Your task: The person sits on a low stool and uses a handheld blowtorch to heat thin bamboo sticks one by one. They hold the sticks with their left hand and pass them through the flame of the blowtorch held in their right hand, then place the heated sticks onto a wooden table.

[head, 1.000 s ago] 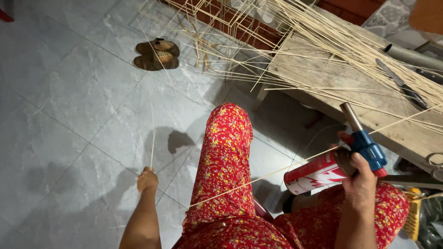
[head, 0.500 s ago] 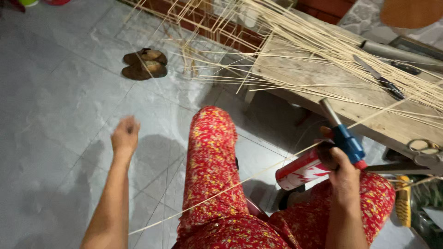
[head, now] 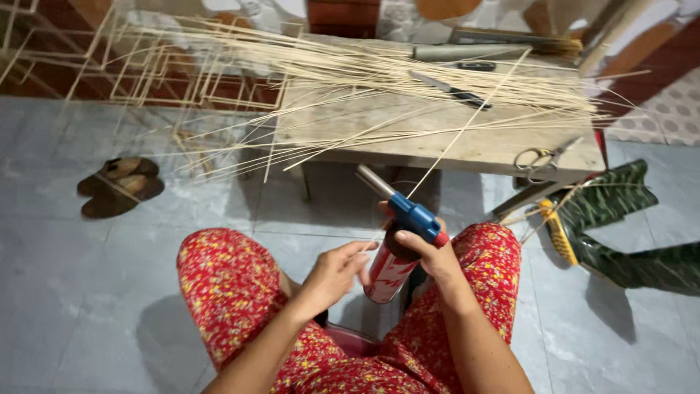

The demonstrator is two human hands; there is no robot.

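While I am sitting with my knees apart over the tiled floor (head: 87, 292), my right hand (head: 430, 255) is gripping a gas torch canister (head: 390, 266), fingers clamped around its top just under the blue torch head (head: 412, 215). My left hand (head: 335, 273) is reaching toward the canister's side, fingers loosely together, fingertips just beside it. A thin bamboo strip (head: 467, 120) is slanting up over the low wooden table (head: 452, 146), where scissors (head: 539, 157) are lying.

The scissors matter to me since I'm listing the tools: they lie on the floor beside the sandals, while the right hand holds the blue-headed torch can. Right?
Not quite. The head view shows the scissors lying on the wooden table, near its right edge, far from the sandals. The right hand does hold the blue-headed torch can.
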